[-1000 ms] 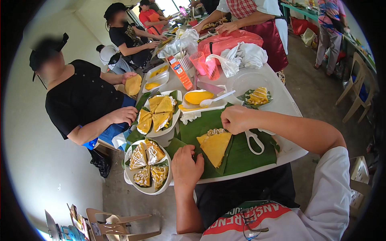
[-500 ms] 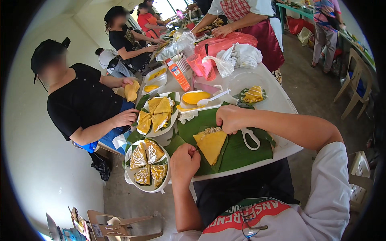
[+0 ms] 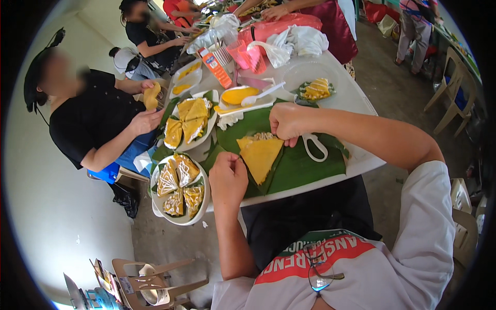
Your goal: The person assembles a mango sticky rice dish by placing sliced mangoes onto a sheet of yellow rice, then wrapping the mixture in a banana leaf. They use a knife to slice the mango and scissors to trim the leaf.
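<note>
A yellow crepe (image 3: 259, 159), folded into a wedge, lies on a small piece of banana leaf (image 3: 277, 166), with a pale filling showing at its far edge. Fingers of my right hand (image 3: 287, 122) are closed at the crepe's far right corner, pinching the leaf's edge. On the other side, my left hand (image 3: 229, 176) is also closed, thumb and fingers at the leaf beside the crepe; the fingertips are partly hidden. Underneath spreads a large banana leaf (image 3: 323, 168). White-handled scissors (image 3: 316, 147) lie on it, right of my right hand.
Left stand a plate of folded crepes (image 3: 191, 120) and a round dish of drizzled ones (image 3: 181, 188). Beyond are a tray with yellow filling (image 3: 240, 95), a white spoon (image 3: 261, 94), an orange carton (image 3: 215, 67) and pink cups (image 3: 250, 56). A co-worker (image 3: 98, 113) sits left.
The view has shifted, so the table sits higher and further left. My hands stay at the crepe's sides. The co-worker's near hand has left the crepe plate and moved toward the held yellow piece.
</note>
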Demonstrator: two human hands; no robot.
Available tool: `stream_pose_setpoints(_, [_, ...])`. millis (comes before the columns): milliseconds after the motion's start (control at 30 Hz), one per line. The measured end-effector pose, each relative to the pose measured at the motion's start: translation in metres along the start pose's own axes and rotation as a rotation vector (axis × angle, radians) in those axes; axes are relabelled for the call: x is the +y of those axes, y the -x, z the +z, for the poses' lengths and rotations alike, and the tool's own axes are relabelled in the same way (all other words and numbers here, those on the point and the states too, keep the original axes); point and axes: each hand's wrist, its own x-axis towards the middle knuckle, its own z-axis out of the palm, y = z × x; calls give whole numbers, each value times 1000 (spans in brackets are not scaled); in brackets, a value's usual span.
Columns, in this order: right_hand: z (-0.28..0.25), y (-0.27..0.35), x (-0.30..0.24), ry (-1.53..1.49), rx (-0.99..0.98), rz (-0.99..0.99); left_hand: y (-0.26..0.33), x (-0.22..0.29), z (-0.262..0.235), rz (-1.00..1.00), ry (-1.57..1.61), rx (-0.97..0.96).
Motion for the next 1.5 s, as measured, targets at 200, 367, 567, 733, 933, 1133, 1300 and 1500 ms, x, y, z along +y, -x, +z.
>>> stream_pose_setpoints(200, [1,8,1,-122,35,-1,2,5,-6,-134,266,-30])
stream_pose_setpoints(367, [5,7,-1,-229,13,8,1,7,-9,-176,408,-101])
stream_pose_setpoints(567, [11,11,10,-352,47,-54,-1,-6,-6,-178,445,-106])
stream_pose_setpoints(733, [11,18,10,-429,36,-99,-4,-10,-7,-158,434,-117])
stream_pose_setpoints(933, [8,15,13,-471,51,-120,-12,0,-10,-159,407,-114])
stream_pose_setpoints(1133, [8,21,23,-520,48,-106,-14,2,-2,-157,433,-132])
stream_pose_setpoints(1300, [9,31,20,-548,62,-123,-12,5,0,-176,445,-126])
stream_pose_setpoints(1500, [2,50,9,-567,79,-168,-20,16,-13,-146,450,-132])
